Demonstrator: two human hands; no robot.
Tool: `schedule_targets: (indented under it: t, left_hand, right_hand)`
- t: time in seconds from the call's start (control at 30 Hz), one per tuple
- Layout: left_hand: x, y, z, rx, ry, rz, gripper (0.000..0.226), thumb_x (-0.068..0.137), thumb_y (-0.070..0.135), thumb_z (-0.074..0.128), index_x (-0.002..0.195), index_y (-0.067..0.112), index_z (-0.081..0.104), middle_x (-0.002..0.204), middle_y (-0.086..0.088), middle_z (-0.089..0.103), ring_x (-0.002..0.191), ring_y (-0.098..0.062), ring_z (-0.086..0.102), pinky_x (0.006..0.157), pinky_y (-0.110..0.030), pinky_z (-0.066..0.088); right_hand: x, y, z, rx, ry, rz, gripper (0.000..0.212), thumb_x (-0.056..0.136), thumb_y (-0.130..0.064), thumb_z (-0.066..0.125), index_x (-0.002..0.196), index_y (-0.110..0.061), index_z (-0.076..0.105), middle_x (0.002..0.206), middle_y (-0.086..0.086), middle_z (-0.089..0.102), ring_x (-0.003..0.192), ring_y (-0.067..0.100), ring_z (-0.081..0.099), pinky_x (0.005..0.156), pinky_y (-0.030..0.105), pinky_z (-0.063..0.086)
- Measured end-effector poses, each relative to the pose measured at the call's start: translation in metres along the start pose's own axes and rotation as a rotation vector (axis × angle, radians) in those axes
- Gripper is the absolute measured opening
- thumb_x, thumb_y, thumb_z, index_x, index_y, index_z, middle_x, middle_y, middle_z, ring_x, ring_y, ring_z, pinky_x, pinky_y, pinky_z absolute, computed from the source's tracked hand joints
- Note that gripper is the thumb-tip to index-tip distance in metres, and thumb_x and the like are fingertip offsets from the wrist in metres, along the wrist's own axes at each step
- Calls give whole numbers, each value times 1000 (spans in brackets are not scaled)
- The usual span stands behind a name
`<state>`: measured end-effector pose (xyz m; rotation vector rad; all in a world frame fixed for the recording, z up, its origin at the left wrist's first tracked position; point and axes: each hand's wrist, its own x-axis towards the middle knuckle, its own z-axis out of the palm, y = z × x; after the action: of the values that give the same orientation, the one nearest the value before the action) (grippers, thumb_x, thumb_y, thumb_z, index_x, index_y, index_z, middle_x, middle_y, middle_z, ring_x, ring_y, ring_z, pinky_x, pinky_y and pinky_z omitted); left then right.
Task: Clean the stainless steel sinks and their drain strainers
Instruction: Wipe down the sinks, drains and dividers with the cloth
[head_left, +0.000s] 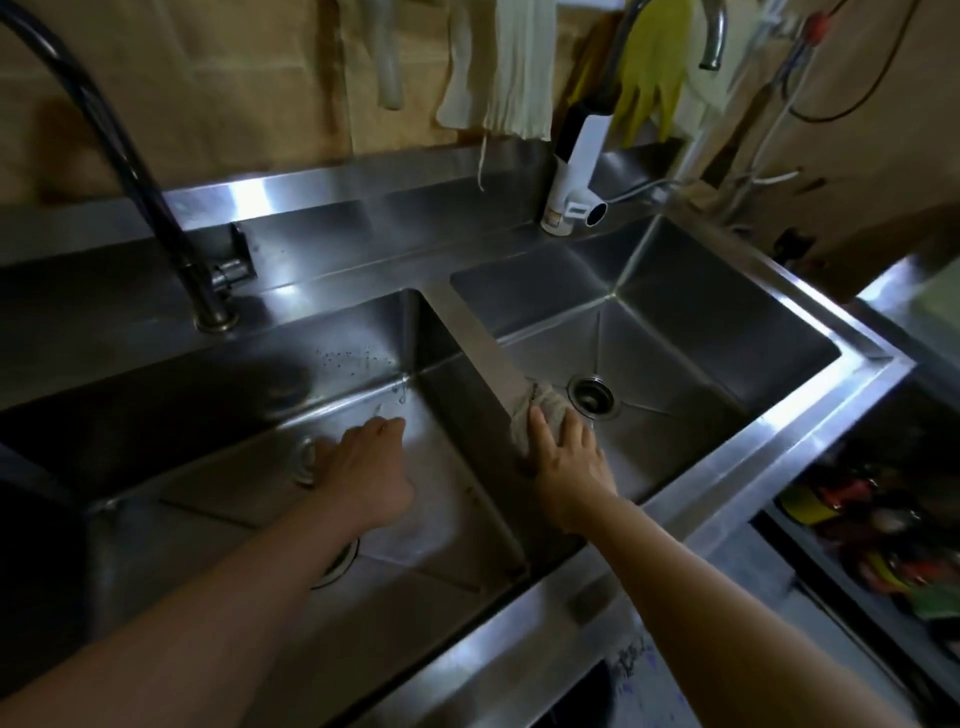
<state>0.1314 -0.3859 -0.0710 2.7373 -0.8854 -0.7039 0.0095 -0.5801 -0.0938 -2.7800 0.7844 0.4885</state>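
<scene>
Two stainless steel sinks sit side by side. In the left sink (452, 493) my left hand (363, 467) reaches down, its fingers round a round metal drain strainer (306, 460) tipped on edge. My forearm partly covers the left drain opening (340, 564). My right hand (563, 457) presses a grey cloth (540, 408) with straight, spread fingers against the divider (467, 332), at the left wall of the right sink (675, 374). The right drain (592, 397), with its strainer in place, lies just right of the cloth.
A black gooseneck faucet (130, 171) rises behind the left sink. A white faucet unit (576, 171) stands behind the right one. Yellow rubber gloves (654, 78) and white cloths (514, 67) hang on the wall. A tub of colourful items (883, 545) sits at the right.
</scene>
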Motion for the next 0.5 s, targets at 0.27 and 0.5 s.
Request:
schedule_targets:
  t: [0.27, 0.5]
  left_hand:
    - [-47, 32, 25, 34, 55, 31, 46, 82, 47, 55, 121, 26, 42, 134, -1, 50, 124, -26, 48, 100, -42, 37]
    - [-105, 82, 73, -13, -107, -64, 95, 70, 78, 51, 148, 32, 21, 152, 4, 32, 138, -21, 32, 109, -48, 19]
  right_hand:
    - [36, -20, -17, 56, -5, -46, 84, 93, -39, 52, 153, -30, -7, 158, 17, -12, 145, 40, -7, 118, 48, 5]
    - [-15, 29, -16, 50, -182, -150, 87, 93, -40, 53, 152, -32, -11, 156, 14, -25, 143, 39, -20, 116, 53, 0]
